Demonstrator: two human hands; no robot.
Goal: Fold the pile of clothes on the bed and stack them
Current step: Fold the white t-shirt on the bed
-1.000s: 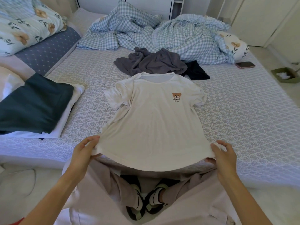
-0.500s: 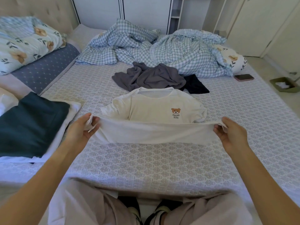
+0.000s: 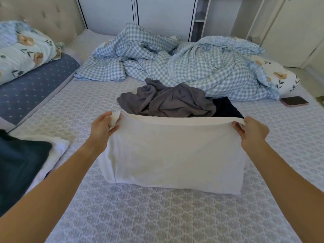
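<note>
No readable txt, labels or nos. anywhere — white t-shirt [image 3: 175, 155] shows plain cloth only, phone [image 3: 294, 101] screen dark

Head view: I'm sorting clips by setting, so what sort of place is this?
Most likely a home bedroom: a bed with a patterned mattress cover, a rumpled checked duvet, floral pillows by a tufted headboard, and white wardrobe doors behind.

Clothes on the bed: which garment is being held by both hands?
The cream T-shirt: the left hand and right hand pinch its corners. The grey garment and black garment lie untouched behind it.
</note>
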